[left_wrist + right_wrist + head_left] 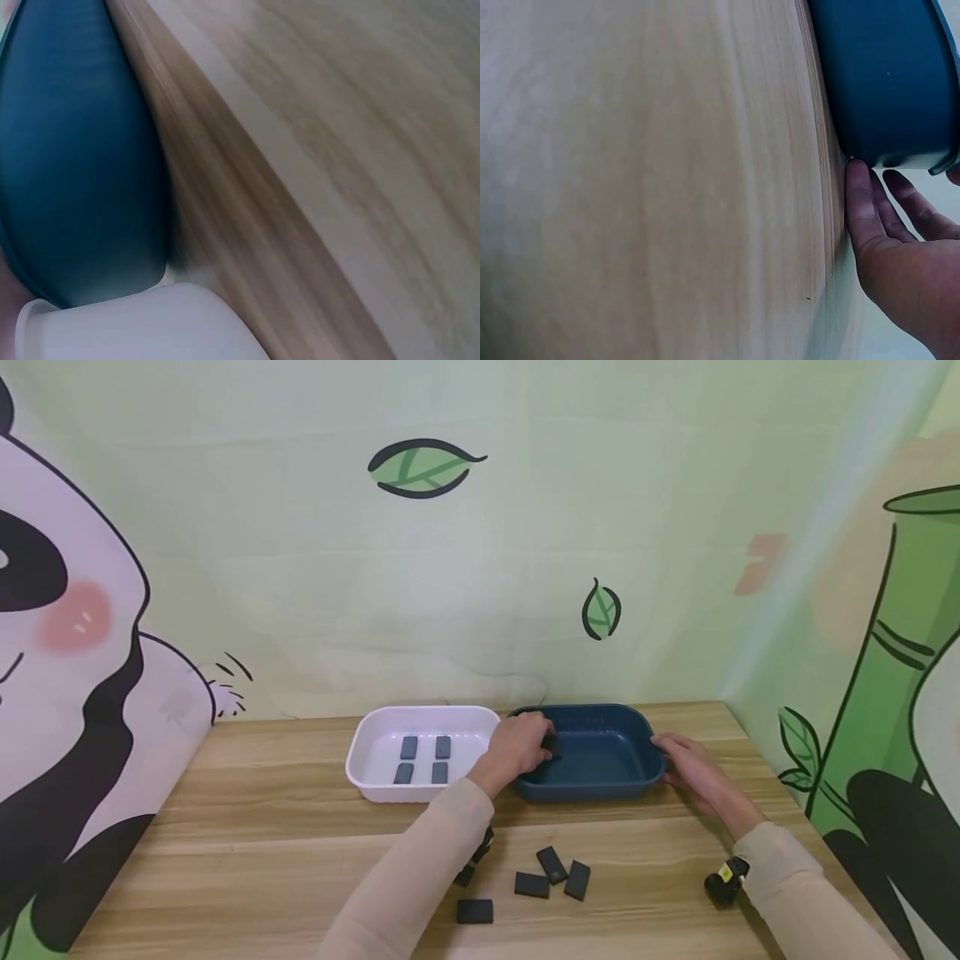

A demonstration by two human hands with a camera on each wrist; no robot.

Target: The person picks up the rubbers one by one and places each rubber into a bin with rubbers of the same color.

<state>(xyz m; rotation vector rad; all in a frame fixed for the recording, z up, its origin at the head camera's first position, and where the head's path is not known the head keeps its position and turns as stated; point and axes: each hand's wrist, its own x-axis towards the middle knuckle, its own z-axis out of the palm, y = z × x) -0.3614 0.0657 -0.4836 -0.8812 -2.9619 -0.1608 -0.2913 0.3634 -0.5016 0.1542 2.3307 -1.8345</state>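
Observation:
A blue tub (600,760) stands beside a white tray (360,760), which holds several grey-blue tiles (408,747). My left hand (517,747) reaches over the tub's left rim with fingers bent inside. At its fingertips it pinches a dark tile (553,745), partly hidden. In the left wrist view the blue tub (82,157) and white tray (142,322) show, with the fingers out of sight. My right hand (693,768) touches the tub's right end; in the right wrist view its fingers (862,199) are nearly straight against the lower wall.
Several black tiles (532,885) lie on the wooden table (262,852) in front of the tub. Another black tile (475,911) lies nearer the front, beside the left forearm. Behind the table hangs a printed cloth (525,543).

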